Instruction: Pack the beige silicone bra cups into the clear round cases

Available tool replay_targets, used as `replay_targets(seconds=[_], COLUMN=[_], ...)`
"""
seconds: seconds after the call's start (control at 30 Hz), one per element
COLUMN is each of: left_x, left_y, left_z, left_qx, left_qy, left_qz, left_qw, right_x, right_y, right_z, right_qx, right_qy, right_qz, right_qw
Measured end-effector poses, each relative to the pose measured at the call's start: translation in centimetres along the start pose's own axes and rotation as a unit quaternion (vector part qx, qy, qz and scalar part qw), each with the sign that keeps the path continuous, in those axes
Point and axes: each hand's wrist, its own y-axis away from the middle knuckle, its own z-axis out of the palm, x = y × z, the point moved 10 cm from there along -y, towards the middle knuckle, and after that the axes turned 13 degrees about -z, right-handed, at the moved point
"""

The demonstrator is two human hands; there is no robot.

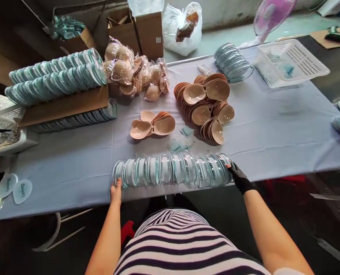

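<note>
a long row of clear plastic cases, braced between two hands

the row of clear plastic cases (172, 170) runs left to right along the near edge of the cloth-covered table (279, 137), just nearer than the printed cards (177, 146) and the small pile of beige bra cups (164, 125). the left hand (116, 191) clasps the left end, thumb on the near side; the right hand (239, 177), in a dark glove, clasps the right end. the fingers bracket the row, partly hidden, so i cannot tell how hard they press. the row looks light for its length, each case thin and stiff, probably easy to dent or crack. the smooth plastic is likely slippery and the middle could sag, so the two end faces seem the best hold, with even inward pressure.
</note>
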Motion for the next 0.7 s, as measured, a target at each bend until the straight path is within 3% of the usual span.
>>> replay_targets(seconds=[0.17, 0.27, 0.33, 0.37, 0.43, 0.5, 0.6, 0.7], left_x=[0.1, 0.5, 2.2, 3.7, 8.1, 14.0, 24.2, 32.9], left_y=[-0.6, -1.1, -1.2, -1.2, -0.8, -0.1, 1.1, 1.4], left_z=[-0.6, 0.3, 0.6, 0.3, -0.7, -0.1, 5.5, 12.9], left_qx=[-0.006, -0.066, -0.082, -0.064, 0.002, 0.029, -0.035, -0.084], left_qy=[-0.014, -0.028, -0.043, -0.045, -0.027, 0.005, -0.003, -0.037], left_qz=[-0.008, 0.01, 0.041, 0.066, 0.129, 0.203, 0.318, 0.383], left_qw=[1.0, 0.997, 0.995, 0.995, 0.991, 0.979, 0.947, 0.919], right_x=[-0.1, -1.0, -1.3, -1.4, -1.5, -1.4, -0.7, -0.1], right_y=[-2.1, -3.2, -3.7, -4.0, -4.5, -5.1, -5.4, -4.8], right_z=[0.9, 0.0, -1.3, -1.9, -2.7, -3.1, -3.5, -3.8], right_qx=[-0.018, -0.016, 0.001, 0.005, 0.003, -0.001, 0.022, 0.055], right_qy=[0.004, 0.023, 0.051, 0.068, 0.101, 0.122, 0.127, 0.126], right_qz=[0.005, -0.001, 0.013, 0.022, 0.029, 0.029, 0.039, 0.06], right_qw=[1.0, 1.0, 0.999, 0.997, 0.994, 0.992, 0.991, 0.989])
